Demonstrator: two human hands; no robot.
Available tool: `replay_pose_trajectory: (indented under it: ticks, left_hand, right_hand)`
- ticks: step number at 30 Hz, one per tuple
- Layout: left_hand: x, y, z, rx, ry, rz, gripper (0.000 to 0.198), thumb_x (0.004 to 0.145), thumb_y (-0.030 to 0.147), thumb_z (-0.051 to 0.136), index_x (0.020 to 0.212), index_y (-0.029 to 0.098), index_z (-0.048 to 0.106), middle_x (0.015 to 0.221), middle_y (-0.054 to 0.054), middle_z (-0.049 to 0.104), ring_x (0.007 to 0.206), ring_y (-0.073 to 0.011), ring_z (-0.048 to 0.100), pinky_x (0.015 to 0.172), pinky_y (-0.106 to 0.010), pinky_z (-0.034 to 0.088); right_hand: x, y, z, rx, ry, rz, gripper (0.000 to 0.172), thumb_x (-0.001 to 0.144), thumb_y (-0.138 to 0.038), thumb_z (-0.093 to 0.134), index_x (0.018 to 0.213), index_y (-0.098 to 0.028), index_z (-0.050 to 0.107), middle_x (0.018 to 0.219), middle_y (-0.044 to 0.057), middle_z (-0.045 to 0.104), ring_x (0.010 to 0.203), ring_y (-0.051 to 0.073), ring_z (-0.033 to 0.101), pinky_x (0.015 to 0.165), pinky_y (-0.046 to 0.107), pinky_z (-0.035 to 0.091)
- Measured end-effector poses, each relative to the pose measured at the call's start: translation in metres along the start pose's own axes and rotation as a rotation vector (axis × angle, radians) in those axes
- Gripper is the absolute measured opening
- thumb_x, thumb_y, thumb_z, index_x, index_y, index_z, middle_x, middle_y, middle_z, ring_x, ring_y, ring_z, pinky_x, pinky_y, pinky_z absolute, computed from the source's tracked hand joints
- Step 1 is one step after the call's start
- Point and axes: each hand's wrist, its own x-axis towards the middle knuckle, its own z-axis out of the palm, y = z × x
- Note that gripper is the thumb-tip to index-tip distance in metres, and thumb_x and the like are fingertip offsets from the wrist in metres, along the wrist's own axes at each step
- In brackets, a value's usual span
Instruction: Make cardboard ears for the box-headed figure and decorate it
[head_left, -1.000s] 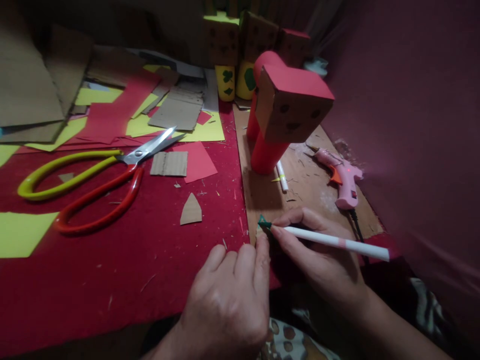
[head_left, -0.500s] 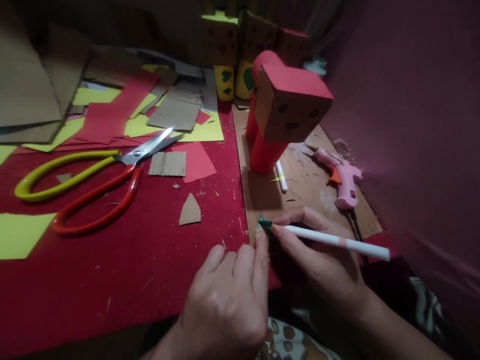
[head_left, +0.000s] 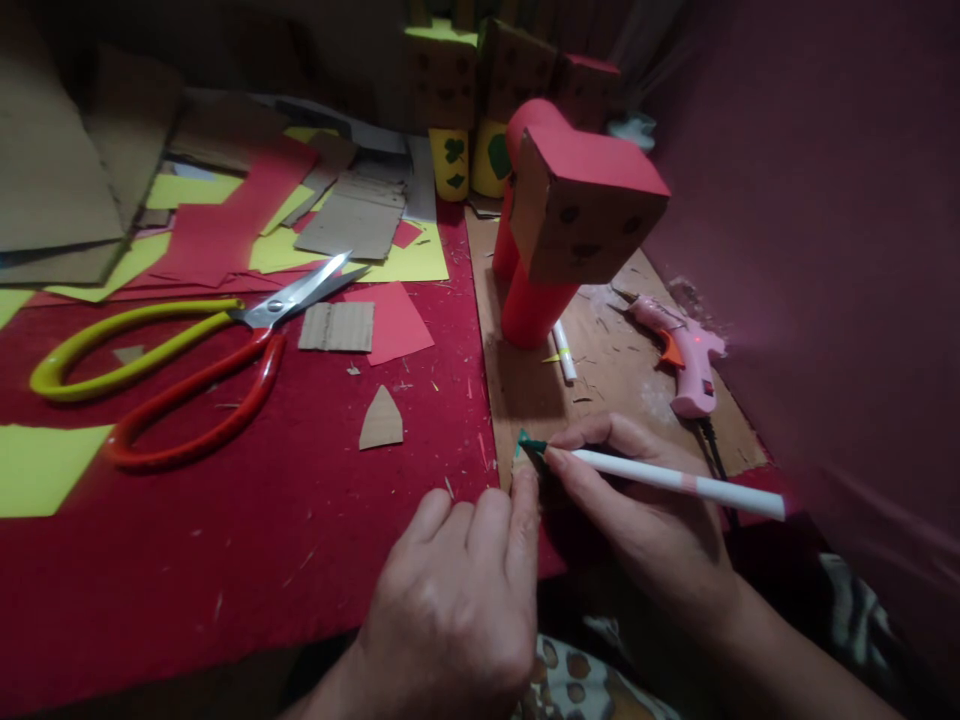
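My right hand (head_left: 645,520) is closed around a white marker (head_left: 675,481), its tip against a tiny green-coloured cardboard piece (head_left: 523,447) at the near edge of a cardboard sheet (head_left: 600,385). My left hand (head_left: 457,590) is curled, its fingertips pressing that small piece from the left. Both hands sit at the front edge of the red felt mat (head_left: 225,520).
Large scissors (head_left: 187,350) with yellow and red handles lie left. A small cardboard arch (head_left: 382,419) and scraps of red and yellow paper (head_left: 225,230) lie on the mat. A red cardboard figure (head_left: 570,220) stands behind, a pink glue gun (head_left: 679,350) right, further figures (head_left: 465,90) at the back.
Nothing has visibly changed beyond a very slight shift of the view; both hands stay on the small green piece.
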Motion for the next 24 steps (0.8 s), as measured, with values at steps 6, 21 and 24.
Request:
replay_pose_trajectory:
  ticks: [6,21,24]
  left_hand:
    - [0.0012,0.0005,-0.0004,-0.002,-0.022,0.004,0.037,0.091,-0.003,0.047,0.122,-0.009,0.065,0.063,-0.004,0.054,0.056,-0.0205,0.044,0.060,-0.037,0.038]
    - [0.0003,0.0017,-0.0018,-0.007,-0.024,-0.005,0.035,0.091,-0.003,0.048,0.120,-0.008,0.066,0.063,-0.004,0.055,0.056,-0.0204,0.044,0.061,-0.037,0.037]
    - [0.0002,0.0017,-0.0019,0.001,-0.020,0.001,0.035,0.091,-0.003,0.047,0.120,-0.008,0.066,0.062,-0.003,0.054,0.056,-0.0203,0.044,0.061,-0.037,0.037]
  right_hand:
    - [0.0010,-0.0006,0.0004,-0.015,0.014,-0.018,0.009,0.091,-0.021,0.070,0.082,-0.023,0.068,0.070,-0.004,0.070,0.061,0.010,0.065,0.059,0.021,0.051]
    - [0.0026,-0.0013,-0.0024,0.028,-0.016,-0.035,0.010,0.088,-0.020,0.071,0.079,-0.022,0.069,0.067,-0.002,0.072,0.059,0.014,0.068,0.049,0.023,0.049]
    - [0.0025,-0.0018,-0.0021,0.030,-0.030,-0.025,0.010,0.088,-0.021,0.071,0.079,-0.022,0.069,0.066,-0.001,0.071,0.059,0.014,0.068,0.049,0.024,0.050]
